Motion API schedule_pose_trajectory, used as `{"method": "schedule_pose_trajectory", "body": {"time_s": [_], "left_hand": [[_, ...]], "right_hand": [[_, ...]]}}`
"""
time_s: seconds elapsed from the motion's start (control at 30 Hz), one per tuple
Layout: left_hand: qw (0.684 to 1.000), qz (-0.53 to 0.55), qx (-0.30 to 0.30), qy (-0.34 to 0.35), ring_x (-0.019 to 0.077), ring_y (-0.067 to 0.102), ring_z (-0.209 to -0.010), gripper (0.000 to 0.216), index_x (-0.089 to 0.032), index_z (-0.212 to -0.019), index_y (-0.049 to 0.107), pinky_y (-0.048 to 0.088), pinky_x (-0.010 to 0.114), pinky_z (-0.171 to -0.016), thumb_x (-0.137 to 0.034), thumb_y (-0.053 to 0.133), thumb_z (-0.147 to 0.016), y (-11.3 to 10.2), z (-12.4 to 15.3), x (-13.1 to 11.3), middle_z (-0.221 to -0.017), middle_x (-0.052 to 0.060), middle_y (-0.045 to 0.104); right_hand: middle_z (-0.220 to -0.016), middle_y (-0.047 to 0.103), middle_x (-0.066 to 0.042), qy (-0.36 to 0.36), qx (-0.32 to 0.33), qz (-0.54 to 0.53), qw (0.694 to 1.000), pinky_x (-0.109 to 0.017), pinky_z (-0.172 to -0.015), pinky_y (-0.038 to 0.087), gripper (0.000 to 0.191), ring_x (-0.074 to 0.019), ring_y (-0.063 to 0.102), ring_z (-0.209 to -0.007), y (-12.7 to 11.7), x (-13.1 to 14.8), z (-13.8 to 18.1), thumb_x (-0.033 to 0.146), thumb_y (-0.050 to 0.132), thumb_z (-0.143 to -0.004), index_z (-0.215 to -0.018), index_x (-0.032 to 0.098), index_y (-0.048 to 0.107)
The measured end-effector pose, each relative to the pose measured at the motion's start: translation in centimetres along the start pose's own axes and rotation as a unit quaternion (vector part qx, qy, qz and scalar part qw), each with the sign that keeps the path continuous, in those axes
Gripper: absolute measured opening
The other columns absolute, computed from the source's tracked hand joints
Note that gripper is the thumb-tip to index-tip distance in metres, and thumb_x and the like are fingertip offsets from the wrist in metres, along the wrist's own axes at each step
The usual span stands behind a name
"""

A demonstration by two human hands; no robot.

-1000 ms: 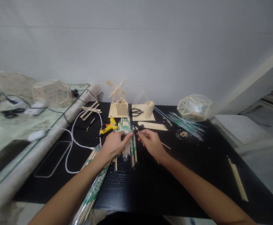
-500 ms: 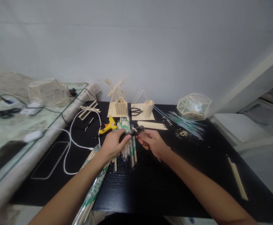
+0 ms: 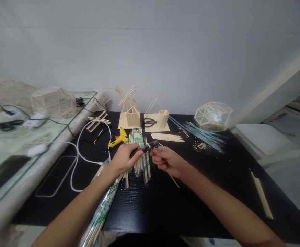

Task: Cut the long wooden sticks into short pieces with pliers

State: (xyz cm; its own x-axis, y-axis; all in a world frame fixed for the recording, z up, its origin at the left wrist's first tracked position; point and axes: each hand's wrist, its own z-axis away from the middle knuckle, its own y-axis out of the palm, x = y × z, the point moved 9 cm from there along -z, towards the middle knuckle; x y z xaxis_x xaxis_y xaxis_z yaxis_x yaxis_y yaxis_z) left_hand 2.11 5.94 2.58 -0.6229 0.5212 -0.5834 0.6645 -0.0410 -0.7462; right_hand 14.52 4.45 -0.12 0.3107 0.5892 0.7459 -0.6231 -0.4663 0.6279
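Observation:
My left hand (image 3: pixel 124 158) is closed round the handles of a small dark cutter (image 3: pixel 148 147) whose jaws point right. My right hand (image 3: pixel 165 159) is closed on a thin wooden stick (image 3: pixel 172 178) that slants down to the right, its upper end at the cutter's jaws. Both hands hover over a spread of wooden sticks in green-printed wrappers (image 3: pixel 138 151) on the black table (image 3: pixel 191 199).
A yellow glue gun (image 3: pixel 118 139) with a white cable lies left of the sticks. Behind stand small stick models (image 3: pixel 129 115), black scissors (image 3: pixel 149 122), loose sticks (image 3: pixel 167 137) and a faceted wire-frame dome (image 3: pixel 213 116). A wrapped stick bundle (image 3: pixel 98 212) lies under my left forearm.
My right hand has drawn slightly toward me and turned, so the stick now shows slanting down below it. My left hand and the cutter have barely moved.

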Motion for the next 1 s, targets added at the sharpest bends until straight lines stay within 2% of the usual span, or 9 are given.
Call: {"method": "schedule_pose_trajectory", "body": {"time_s": [0.17, 0.23, 0.3, 0.37, 0.43, 0.5, 0.6, 0.77, 1.0], "left_hand": [[0.999, -0.019, 0.005, -0.041, 0.0155, 0.049, -0.061, 0.048, -0.02, -0.07, 0.047, 0.03, 0.029, -0.063, -0.054, 0.037, -0.102, 0.0, -0.2, 0.2, -0.064, -0.001, 0.05], [0.998, -0.023, 0.009, -0.051, 0.0155, 0.049, -0.062, 0.049, -0.02, -0.069, 0.048, 0.03, 0.029, -0.063, -0.054, 0.037, -0.102, 0.0, -0.2, 0.2, -0.064, -0.001, 0.051], [0.998, -0.026, 0.017, -0.061, 0.0152, 0.049, -0.06, 0.05, -0.019, -0.069, 0.048, 0.029, 0.029, -0.063, -0.055, 0.038, -0.102, 0.1, -0.3, 0.3, -0.062, -0.001, 0.051], [0.997, -0.025, 0.029, -0.069, 0.0148, 0.048, -0.059, 0.051, -0.019, -0.068, 0.049, 0.029, 0.029, -0.063, -0.055, 0.039, -0.102, 0.3, -0.2, 0.4, -0.06, -0.002, 0.049], [0.996, -0.017, 0.046, -0.072, 0.0143, 0.048, -0.057, 0.052, -0.019, -0.067, 0.051, 0.029, 0.029, -0.062, -0.056, 0.039, -0.101, 0.6, -0.2, 0.3, -0.058, -0.003, 0.048], [0.995, 0.0, 0.065, -0.07, 0.0142, 0.048, -0.058, 0.052, -0.019, -0.067, 0.053, 0.03, 0.029, -0.062, -0.055, 0.039, -0.101, 1.1, -0.2, 0.2, -0.058, -0.003, 0.048], [0.994, 0.017, 0.081, -0.068, 0.0145, 0.048, -0.059, 0.054, -0.018, -0.066, 0.055, 0.031, 0.029, -0.062, -0.055, 0.038, -0.101, 1.5, -0.2, -0.1, -0.058, -0.002, 0.048], [0.993, 0.014, 0.09, -0.075, 0.0148, 0.047, -0.058, 0.058, -0.018, -0.064, 0.054, 0.031, 0.03, -0.062, -0.059, 0.035, -0.101, 1.8, -0.2, -0.2, -0.059, -0.001, 0.05], [0.993, -0.036, 0.072, -0.088, 0.0157, 0.047, -0.055, 0.06, -0.02, -0.059, 0.055, 0.028, 0.03, -0.06, -0.06, 0.037, -0.1, 1.3, -0.1, 0.4, -0.054, 0.0, 0.05]], "right_hand": [[-0.06, 0.046, 0.007, -0.035, -0.031, 0.021, 0.999, -0.013, -0.039, 0.016, 0.036, -0.0001, 0.02, -0.045, -0.8, 0.6, -0.1, 0.042, 0.087, -0.076, -0.084, 0.012, 0.068], [-0.065, 0.053, 0.004, -0.052, -0.049, 0.067, 0.995, -0.013, -0.04, 0.027, 0.037, -0.001, 0.033, -0.047, -1.3, 1.1, -0.1, 0.044, 0.086, -0.077, -0.086, 0.012, 0.069], [-0.077, 0.061, -0.001, -0.075, -0.071, 0.13, 0.986, -0.017, -0.047, 0.044, 0.037, -0.0068, 0.053, -0.058, -1.8, 2.0, 0.1, 0.043, 0.086, -0.076, -0.09, 0.014, 0.068], [-0.097, 0.066, -0.004, -0.119, -0.093, 0.184, 0.971, -0.026, -0.058, 0.058, 0.043, -0.0131, 0.065, -0.073, -2.2, 3.4, 0.6, 0.037, 0.09, -0.071, -0.101, 0.018, 0.065], [-0.115, 0.064, -0.005, -0.156, -0.088, 0.218, 0.959, -0.031, -0.064, 0.064, 0.053, -0.0149, 0.068, -0.08, -2.1, 4.6, 1.0, 0.03, 0.092, -0.067, -0.11, 0.023, 0.063], [-0.121, 0.064, -0.006, -0.161, -0.059, 0.24, 0.955, -0.033, -0.068, 0.066, 0.051, -0.0158, 0.07, -0.084, -1.8, 5.0, 1.1, 0.027, 0.092, -0.067, -0.109, 0.022, 0.065], [-0.107, 0.071, -0.007, -0.127, -0.029, 0.25, 0.959, -0.034, -0.074, 0.066, 0.041, -0.0173, 0.073, -0.082, -1.7, 4.5, 1.0, 0.029, 0.091, -0.069, -0.103, 0.017, 0.071], [-0.082, 0.076, -0.005, -0.095, -0.041, 0.214, 0.971, -0.035, -0.076, 0.065, 0.045, -0.0184, 0.075, -0.078, -2.2, 3.9, 0.8, 0.026, 0.093, -0.067, -0.107, 0.015, 0.075], [-0.08, 0.077, -0.005, -0.088, -0.049, 0.191, 0.976, -0.034, -0.073, 0.066, 0.047, -0.0197, 0.076, -0.08, -2.4, 4.0, 0.8, 0.024, 0.093, -0.065, -0.107, 0.015, 0.076]]}}
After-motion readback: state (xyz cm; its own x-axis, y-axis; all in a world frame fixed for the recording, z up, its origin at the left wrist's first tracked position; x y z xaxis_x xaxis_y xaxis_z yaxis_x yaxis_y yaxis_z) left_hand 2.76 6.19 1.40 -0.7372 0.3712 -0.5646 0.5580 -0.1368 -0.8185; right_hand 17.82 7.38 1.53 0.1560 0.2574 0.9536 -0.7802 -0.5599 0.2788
